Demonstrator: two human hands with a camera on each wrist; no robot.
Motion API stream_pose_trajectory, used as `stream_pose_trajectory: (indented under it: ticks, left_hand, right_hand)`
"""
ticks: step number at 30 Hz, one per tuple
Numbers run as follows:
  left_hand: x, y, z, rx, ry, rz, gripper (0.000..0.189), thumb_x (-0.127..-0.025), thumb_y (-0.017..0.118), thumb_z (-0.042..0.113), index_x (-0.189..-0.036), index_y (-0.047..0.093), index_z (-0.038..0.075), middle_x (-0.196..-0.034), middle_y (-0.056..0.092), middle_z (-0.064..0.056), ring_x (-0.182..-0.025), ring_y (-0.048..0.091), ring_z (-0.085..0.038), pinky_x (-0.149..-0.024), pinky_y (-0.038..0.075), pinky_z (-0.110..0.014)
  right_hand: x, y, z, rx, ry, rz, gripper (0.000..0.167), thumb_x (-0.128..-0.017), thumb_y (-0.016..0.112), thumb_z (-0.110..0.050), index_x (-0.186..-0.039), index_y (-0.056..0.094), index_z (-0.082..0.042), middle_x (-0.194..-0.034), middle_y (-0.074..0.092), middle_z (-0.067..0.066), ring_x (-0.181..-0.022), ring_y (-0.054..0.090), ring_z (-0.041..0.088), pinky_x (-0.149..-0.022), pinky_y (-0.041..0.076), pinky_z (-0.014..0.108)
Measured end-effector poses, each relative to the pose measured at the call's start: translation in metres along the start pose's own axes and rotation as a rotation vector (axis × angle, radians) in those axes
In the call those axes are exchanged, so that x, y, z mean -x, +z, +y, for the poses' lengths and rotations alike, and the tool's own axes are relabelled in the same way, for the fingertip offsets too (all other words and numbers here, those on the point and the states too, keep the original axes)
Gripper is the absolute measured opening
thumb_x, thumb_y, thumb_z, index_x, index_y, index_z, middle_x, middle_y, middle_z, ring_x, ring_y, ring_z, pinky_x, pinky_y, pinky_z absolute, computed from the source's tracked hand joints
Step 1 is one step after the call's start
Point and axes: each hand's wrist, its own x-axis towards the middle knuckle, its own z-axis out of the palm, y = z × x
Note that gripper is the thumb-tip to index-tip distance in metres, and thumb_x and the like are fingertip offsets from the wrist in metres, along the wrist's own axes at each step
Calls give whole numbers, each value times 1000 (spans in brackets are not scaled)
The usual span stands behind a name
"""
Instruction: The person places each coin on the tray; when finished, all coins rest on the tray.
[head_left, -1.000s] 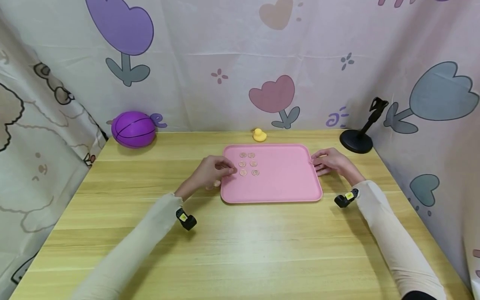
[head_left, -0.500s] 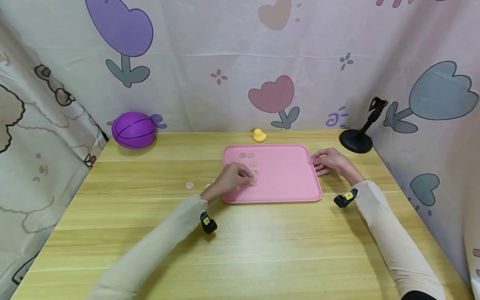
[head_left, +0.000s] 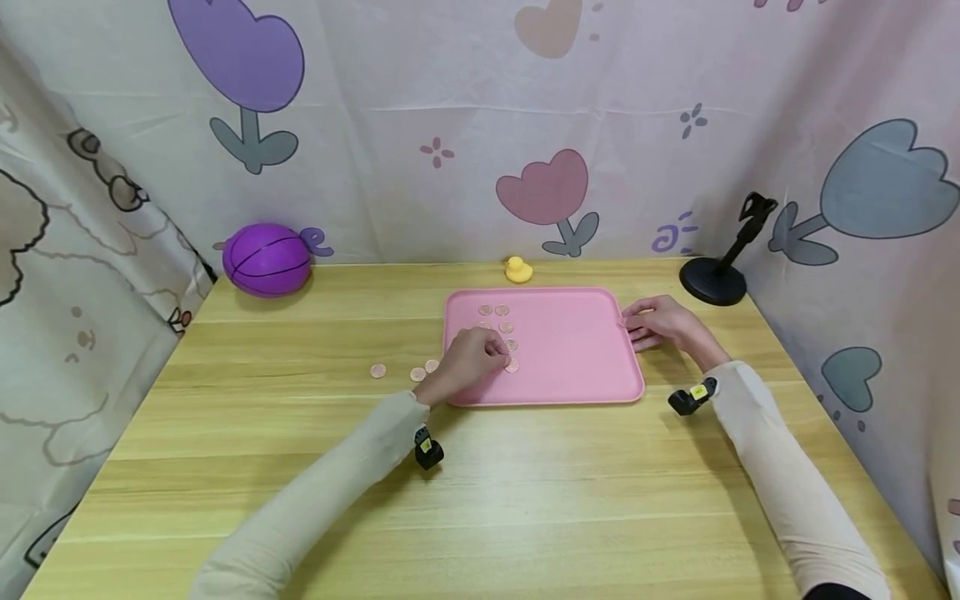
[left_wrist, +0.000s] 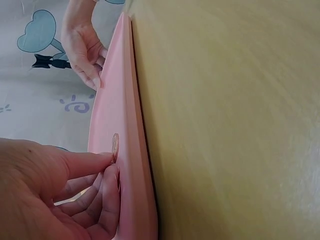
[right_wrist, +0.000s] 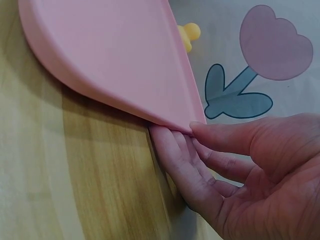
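Two bare hands work at a pink tray (head_left: pixel 577 367) on a wood counter (head_left: pixel 525 508), seen from above. Small coppery coins (head_left: pixel 502 310) lie on the tray's L part, approx. two columns running front to back; L column is partly hidden by the L hand (head_left: pixel 467 358), so no full count. That hand has thumb + fingertips together at the edge of the front coin (head_left: pixel 513 367), which sits flat on the tray; can't tell if it's pinched or let go. R hand (head_left: pixel 660 323) grips the tray's R edge, thumb on top, fingers underneath. Three loose coins (head_left: pixel 378 371) lie on the counter, L of the tray, one just beside the L wrist.

Poss. trouble: if the L fingers drag as they leave, the front coin or its neighbours could skid out of line, b/c thin discs on a smooth tray likely slide easily. If the R fingers lift or tug the edge, the tray could tilt or shift w/ everything on it. A low sweep of the L wrist or sleeve could scatter the loose coins.

Behind: yellow duck (head_left: pixel 518 270), purple ball (head_left: pixel 267 259) far L, black stand (head_left: pixel 712 282) far R.
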Motion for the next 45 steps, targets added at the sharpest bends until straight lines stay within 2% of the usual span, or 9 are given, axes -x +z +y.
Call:
stream_pose_trajectory:
  ticks: [6,10,17,23,28,32,36,41,45]
  left_hand:
    - [1,-2,-1,4,9,-4,2,-93,76,3,-90,77,4,-91,76,-6,-85,69,-17,-82,58,-30]
    - [3,-11,-1,47,16,-24,6,-94,72,2,-98,77,3,-96,76,-7,-88,68,-18,-83,57,-32]
    - [8,-43,-8,171,-19,-20,12,-98,70,4,-110,74,1,-104,72,-13,-88,68,-31,-70,64,-43]
    - [18,-72,-26,127,-40,35,18,-99,71,10,-116,74,2,-110,74,-11,-99,68,-30,-83,61,-42]
    - [31,-87,-45,78,-36,47,21,-98,71,8,-117,72,0,-111,74,-15,-100,68,-30,-92,59,-44]
    - [41,-89,-57,19,-24,-25,23,-96,73,5,-117,70,-3,-107,72,-17,-97,68,-29,-91,59,-44]
    - [44,-83,-64,-59,21,-86,29,-93,78,5,-118,69,-5,-108,70,-17,-97,65,-27,-91,58,-43]
    - [45,-76,-66,-107,59,-50,26,-93,78,6,-116,72,-4,-107,69,-16,-96,64,-26,-88,57,-41]
    - [45,-76,-66,-126,38,4,18,-94,79,9,-107,73,-1,-97,68,-12,-88,61,-22,-80,52,-34]
  right_hand:
    - [0,1,-2,-3,1,-5,45,-107,57,-7,-144,44,16,-90,77,6,-74,76,12,-76,66,36]
    - [1,2,-3,0,10,-4,46,-107,57,-8,-144,44,16,-90,77,6,-74,76,13,-76,65,36]
    - [3,1,-4,29,11,5,46,-108,58,-9,-144,45,15,-92,77,5,-74,75,12,-76,65,36]
    - [3,1,-4,34,4,4,46,-108,57,-9,-144,44,16,-94,77,8,-75,76,13,-77,65,37]
    - [4,1,-3,35,2,4,47,-108,57,-9,-144,44,16,-94,77,8,-76,76,13,-77,65,37]
    - [3,1,-4,31,0,-4,47,-108,57,-9,-145,43,16,-94,77,7,-76,76,13,-78,65,37]
    - [3,1,-3,19,2,-4,48,-108,56,-9,-146,42,17,-94,77,6,-76,76,13,-78,65,37]
    - [2,1,-2,22,11,-5,47,-108,57,-9,-145,42,16,-93,77,6,-76,76,13,-77,65,36]
    - [0,1,-2,22,13,-7,47,-108,57,-9,-145,42,16,-92,77,5,-76,76,13,-77,65,36]
